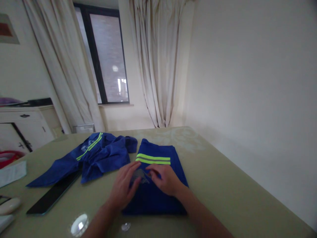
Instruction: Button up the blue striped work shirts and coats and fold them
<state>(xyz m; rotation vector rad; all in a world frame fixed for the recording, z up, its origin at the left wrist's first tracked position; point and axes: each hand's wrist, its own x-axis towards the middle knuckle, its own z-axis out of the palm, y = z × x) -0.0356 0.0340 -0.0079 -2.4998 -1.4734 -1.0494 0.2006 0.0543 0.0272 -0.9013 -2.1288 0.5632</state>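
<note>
Far-left edge: we see a red rim (8, 158) by a white cabinet (23, 127), and nearer on the table a pale folded cloth (12, 172) and a small white rounded object (8, 205) that we cannot identify.
Table: a pale green table (235, 188) fills the near part of the scene and runs back to the curtains (158, 66) and the window (106, 56).
Dark flat slab: a black tablet-like slab (53, 194) lies on the left, its far end tucked under the loose garment.
Loose garment: a crumpled blue work jacket (96, 155) with a yellow-green stripe sprawls left of centre, just beside the folded piece.
Near edge: a round clear lid-like disc (79, 224) sits near our left forearm, with a smaller clear piece (125, 226) to its right.
Left hand: our left hand (123, 188) lies flat, fingers spread and pressed on the left part of the folded garment.
Folded garment: a folded blue work garment (158, 195) with two yellow-green stripes at its far end lies in the centre of the table, under both our hands.
Right hand: our right hand (164, 180) rests on the cloth with fingers bent, fingertips close to the left hand's; we cannot tell whether they pinch the fabric.
Right side: bare table and a plain wall (260, 82).
</note>
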